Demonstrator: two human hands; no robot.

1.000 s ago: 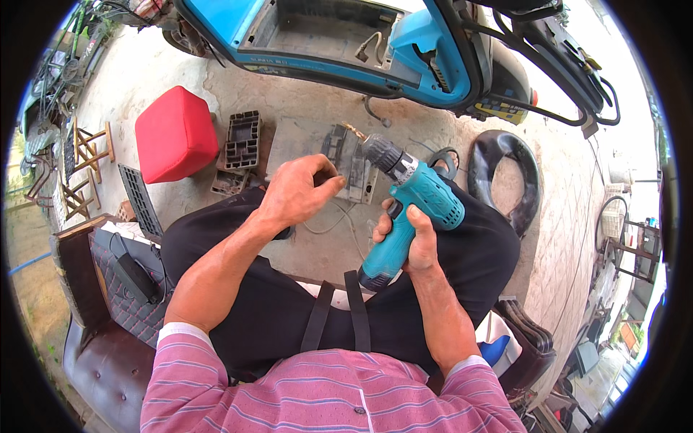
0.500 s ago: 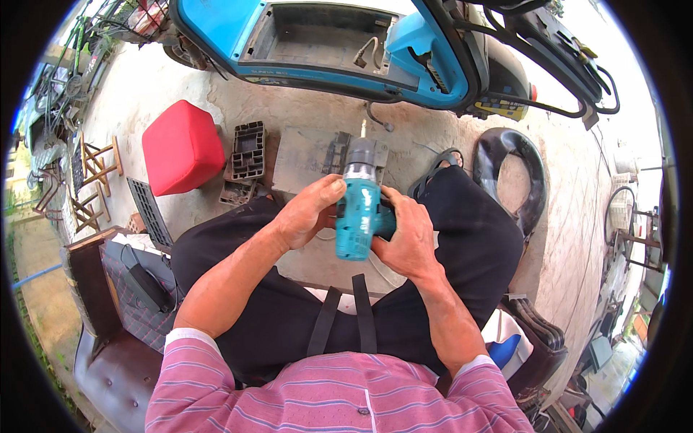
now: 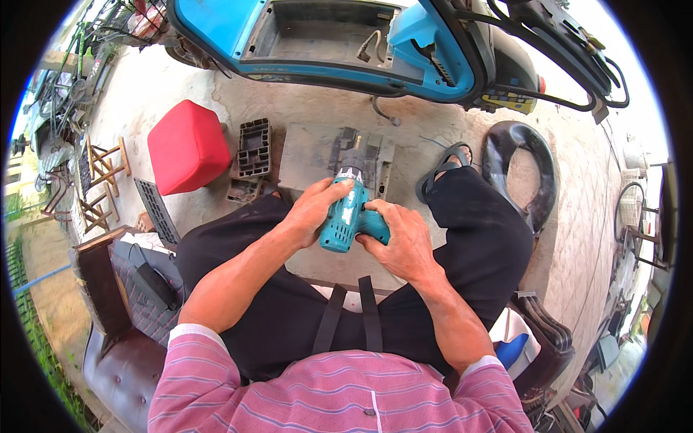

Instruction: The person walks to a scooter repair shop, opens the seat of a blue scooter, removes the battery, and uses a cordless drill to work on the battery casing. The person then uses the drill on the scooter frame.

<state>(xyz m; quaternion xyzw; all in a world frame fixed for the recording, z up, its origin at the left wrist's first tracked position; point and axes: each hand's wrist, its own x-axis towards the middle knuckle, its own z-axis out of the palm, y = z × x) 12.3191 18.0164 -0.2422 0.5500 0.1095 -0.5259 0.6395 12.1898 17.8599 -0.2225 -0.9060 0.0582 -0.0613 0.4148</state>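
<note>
The pale concrete floor (image 3: 307, 102) carries a red cube (image 3: 189, 148) at left, black trays (image 3: 253, 153) beside it, a flat grey case (image 3: 302, 155) mid-scene, a black ring (image 3: 496, 169) at right and a blue scooter (image 3: 216, 30) at the far side.

We take this for a makeshift repair yard, lit by daylight. A worn concrete floor (image 3: 419, 123) runs beneath everything, and green plants (image 3: 36, 317) show past its left side. Across the top stands a blue scooter (image 3: 325, 78), its storage well (image 3: 310, 45) uncovered with a loose cable inside. We also count a teal cordless drill (image 3: 346, 216), a flat grey case (image 3: 307, 159) and a black compartmented tray (image 3: 253, 148) among the workshop signs. A red padded stool (image 3: 189, 148) and a tufted seat (image 3: 133, 375) sit amid the clutter.
</note>
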